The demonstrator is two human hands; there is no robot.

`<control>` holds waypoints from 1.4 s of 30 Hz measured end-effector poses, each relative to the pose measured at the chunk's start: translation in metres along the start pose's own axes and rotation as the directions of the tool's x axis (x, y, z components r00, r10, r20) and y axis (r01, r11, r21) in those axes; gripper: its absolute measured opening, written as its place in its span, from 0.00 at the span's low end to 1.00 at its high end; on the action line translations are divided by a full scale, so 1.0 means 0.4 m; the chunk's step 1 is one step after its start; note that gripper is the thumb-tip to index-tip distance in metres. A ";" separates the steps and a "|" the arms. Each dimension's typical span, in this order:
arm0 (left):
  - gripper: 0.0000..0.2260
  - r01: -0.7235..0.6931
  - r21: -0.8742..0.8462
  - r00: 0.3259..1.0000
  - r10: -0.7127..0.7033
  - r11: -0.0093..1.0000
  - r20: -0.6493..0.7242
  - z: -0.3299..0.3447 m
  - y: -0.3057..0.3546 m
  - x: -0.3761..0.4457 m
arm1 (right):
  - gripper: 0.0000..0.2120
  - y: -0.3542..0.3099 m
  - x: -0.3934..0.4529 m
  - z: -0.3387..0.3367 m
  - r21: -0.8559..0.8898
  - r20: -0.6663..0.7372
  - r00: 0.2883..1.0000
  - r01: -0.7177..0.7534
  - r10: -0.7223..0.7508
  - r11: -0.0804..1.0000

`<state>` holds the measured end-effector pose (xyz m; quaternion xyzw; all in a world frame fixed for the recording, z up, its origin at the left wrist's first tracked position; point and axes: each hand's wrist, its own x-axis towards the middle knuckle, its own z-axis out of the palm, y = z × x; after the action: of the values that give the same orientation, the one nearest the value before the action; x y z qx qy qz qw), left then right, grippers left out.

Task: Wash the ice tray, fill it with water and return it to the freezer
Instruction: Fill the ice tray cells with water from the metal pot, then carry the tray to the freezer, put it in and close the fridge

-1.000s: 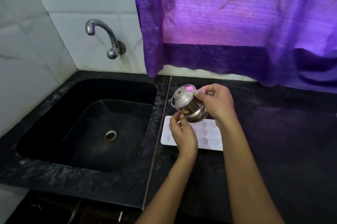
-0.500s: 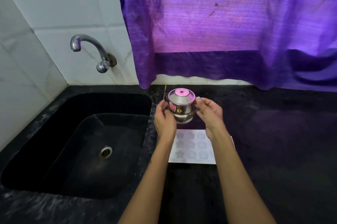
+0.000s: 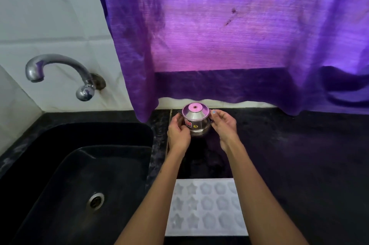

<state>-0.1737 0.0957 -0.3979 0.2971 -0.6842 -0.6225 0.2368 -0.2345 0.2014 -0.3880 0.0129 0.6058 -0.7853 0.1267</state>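
Both hands are on a small steel pot (image 3: 196, 122) at the back of the dark surface (image 3: 299, 155), under the purple curtain (image 3: 219, 35). The left hand (image 3: 178, 135) cups its near side; the right hand (image 3: 224, 125) pinches the rim; each grip is closed on the pot, presumably to set it clear of the work area. Whether its base rests on the surface cannot be told. The ice tray (image 3: 205, 206) lies flat near the front edge, just beside the sink (image 3: 60, 165), between the forearms. The tap (image 3: 60, 73) shows no water. Whether the tray's moulds hold water cannot be told.
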 end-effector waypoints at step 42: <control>0.08 0.373 0.444 0.927 -0.312 0.815 -0.206 -0.281 -0.091 -0.359 | 0.25 0.141 -0.357 -0.284 -0.917 -0.353 0.912 -0.293 -0.209 0.270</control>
<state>0.0105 0.1149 -0.4149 0.5024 -0.7349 -0.4481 0.0824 -0.0995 0.3227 -0.4468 0.1134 0.9660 -0.2324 0.0009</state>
